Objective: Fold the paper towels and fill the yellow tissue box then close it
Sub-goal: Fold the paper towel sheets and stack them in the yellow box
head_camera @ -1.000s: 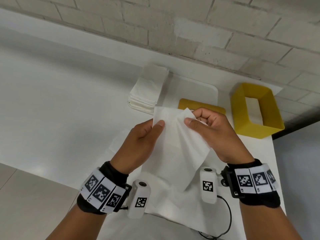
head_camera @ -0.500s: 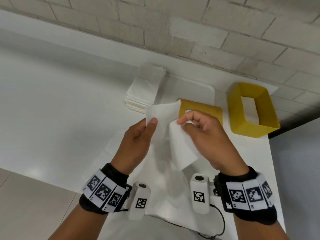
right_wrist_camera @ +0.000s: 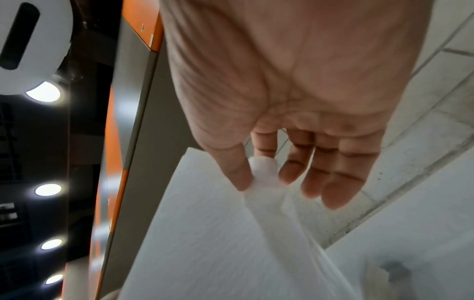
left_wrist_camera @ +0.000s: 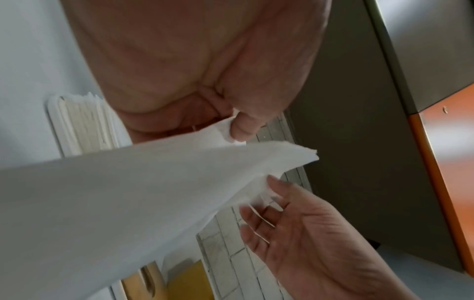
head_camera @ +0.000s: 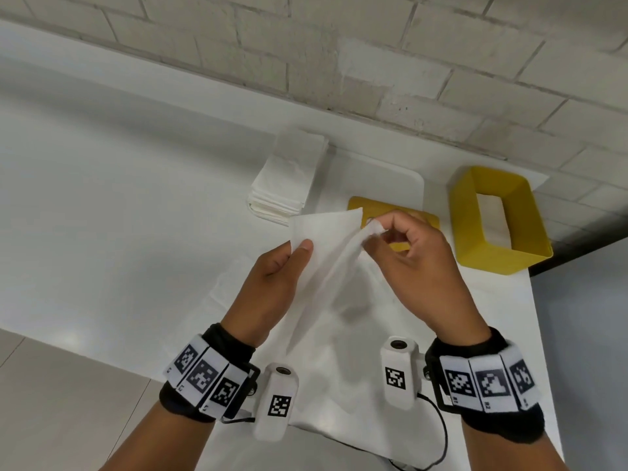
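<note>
Since the earlier frame our right hand [head_camera: 424, 266] pulled its corner of the paper towel [head_camera: 326, 232] rightward; left hand [head_camera: 275, 283] pinches the other at centre frame; keep it taut, align edges; yellow tissue box [head_camera: 503, 253] upper right, open.

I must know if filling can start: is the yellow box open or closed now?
Open. The yellow box stands with no cover, so its inside shows, and the lid lies flat on the table beside it.

Soft matt paper towel [head_camera: 326, 253], glossy yellow plastic box [head_camera: 503, 256], smooth white tabletop [head_camera: 119, 198], rough painted brick wall [head_camera: 373, 62].
</note>
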Tool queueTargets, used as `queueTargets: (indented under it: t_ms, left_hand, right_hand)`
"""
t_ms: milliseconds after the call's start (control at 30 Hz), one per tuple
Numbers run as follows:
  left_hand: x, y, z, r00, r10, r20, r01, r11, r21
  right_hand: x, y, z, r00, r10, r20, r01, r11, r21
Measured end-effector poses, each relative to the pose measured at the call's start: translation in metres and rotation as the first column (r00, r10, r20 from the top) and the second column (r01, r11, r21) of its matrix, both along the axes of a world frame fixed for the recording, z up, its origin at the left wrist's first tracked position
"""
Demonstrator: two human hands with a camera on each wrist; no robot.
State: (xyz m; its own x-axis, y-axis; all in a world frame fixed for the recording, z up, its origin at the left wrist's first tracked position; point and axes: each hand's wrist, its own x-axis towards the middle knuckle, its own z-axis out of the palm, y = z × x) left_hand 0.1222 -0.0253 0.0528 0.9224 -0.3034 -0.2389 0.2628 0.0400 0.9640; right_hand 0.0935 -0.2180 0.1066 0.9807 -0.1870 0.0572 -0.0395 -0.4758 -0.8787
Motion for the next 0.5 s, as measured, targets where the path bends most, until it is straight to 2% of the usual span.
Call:
queueTargets:
  t_ms: [67,200,300,500]
  left_hand:
    - [0.001,0.0,0.0,1.0,-0.017,-0.016,0.017,1.0,-0.009]
    - [0.002,-0.002,0.003,0.998,-0.029,-0.05,0.028,0.999,-0.022]
    - [0.002,-0.003,0.001,0.995,-0.02,-0.095,0.014,0.998,-0.059]
    - [0.003,-0.005,0.007,0.993,-0.072,-0.098,0.055,0.985,-0.161]
  right_hand:
    - [0.001,0.0,0.0,1.0,0.003,0.025,-0.003,1.0,0.019]
    - [0.001,0.004,0.001,0.999,0.024,0.026,-0.028,0.98,0.195]
    - [0.004,0.005,-0.004,0.997,-0.067,0.042,0.053,0.96,0.275]
    - [0.004,0.008,-0.01,0.996,-0.032,-0.077,0.068,0.847,0.527]
